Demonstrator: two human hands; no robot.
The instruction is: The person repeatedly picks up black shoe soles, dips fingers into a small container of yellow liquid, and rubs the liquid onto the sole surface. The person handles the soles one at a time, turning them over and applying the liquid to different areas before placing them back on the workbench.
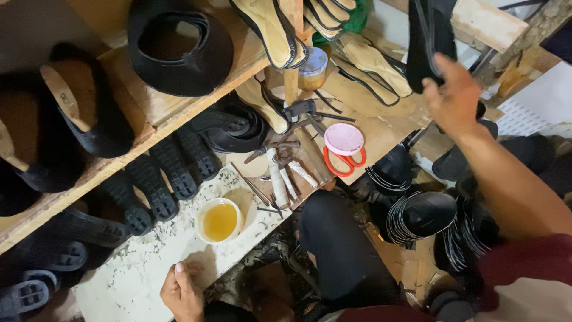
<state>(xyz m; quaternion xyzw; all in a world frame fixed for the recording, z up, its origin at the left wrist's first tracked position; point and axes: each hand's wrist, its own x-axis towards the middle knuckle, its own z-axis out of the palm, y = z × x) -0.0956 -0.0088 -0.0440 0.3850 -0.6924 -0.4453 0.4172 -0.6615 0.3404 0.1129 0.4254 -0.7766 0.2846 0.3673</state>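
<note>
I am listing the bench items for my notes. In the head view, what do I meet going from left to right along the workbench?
Left hand → white bowl of yellow liquid → pink round lid → right hand, touching a black shoe upper.

Both my hands are bare, no gloves, rings or watch that I can see. My left hand (182, 292) shows short plain nails, nothing painted. My right hand (456, 98) is bare too, and that forearm is uncovered right up to a short dark red sleeve (527, 256). Below the red there's a paler, cream-ish bit of the same shirt (536, 304) at the bottom corner. I've got black trousers (339, 250) on, plain fabric, a bit creased around the knee.
</note>
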